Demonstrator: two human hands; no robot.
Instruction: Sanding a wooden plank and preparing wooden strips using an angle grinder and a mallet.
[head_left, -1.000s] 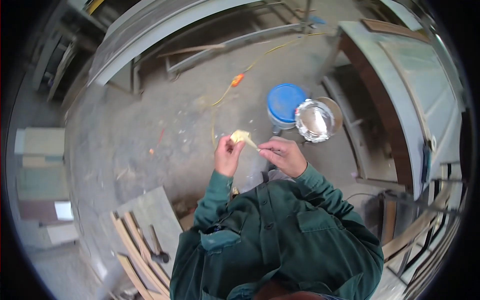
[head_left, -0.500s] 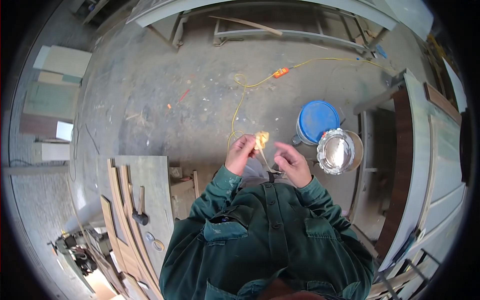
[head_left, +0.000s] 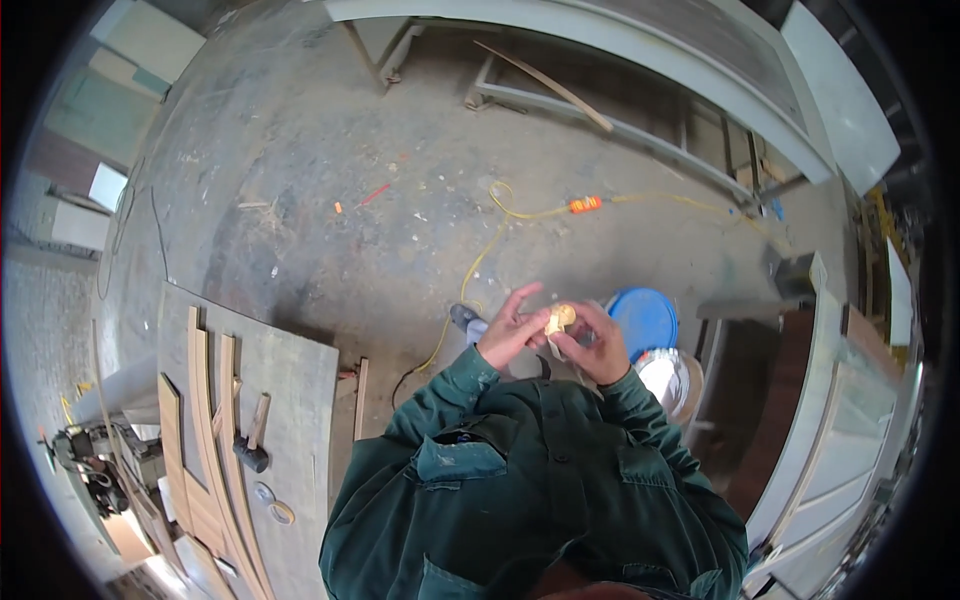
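Between my two hands, in front of my chest, is a small crumpled yellowish wad (head_left: 562, 316) with a pale strip hanging under it. It resembles bunched-up tape, but I cannot make out its kind. My right hand (head_left: 600, 346) pinches it from the right with thumb and fingers. On the other side, my left hand (head_left: 506, 338) grips its left edge near the thumb, the index finger stretched outward. Beyond my right hand stand a blue-lidded bucket (head_left: 645, 318) and a foil-lined silvery container (head_left: 664, 378), both partly hidden by my hand and sleeve.
A yellow cord (head_left: 470, 268) with an orange connector (head_left: 584, 204) crosses the stained floor. At left, a panel (head_left: 300, 400) carries wood strips (head_left: 205, 400), a mallet (head_left: 252, 452) and tape rolls (head_left: 281, 512). A long workbench (head_left: 620, 28) spans the back; a panel-laden table (head_left: 800, 420) is at right.
My right hand has closed in on the yellowish wad, which was in my left hand alone. The wad has shifted right and nearer my chest. The whole view has turned.
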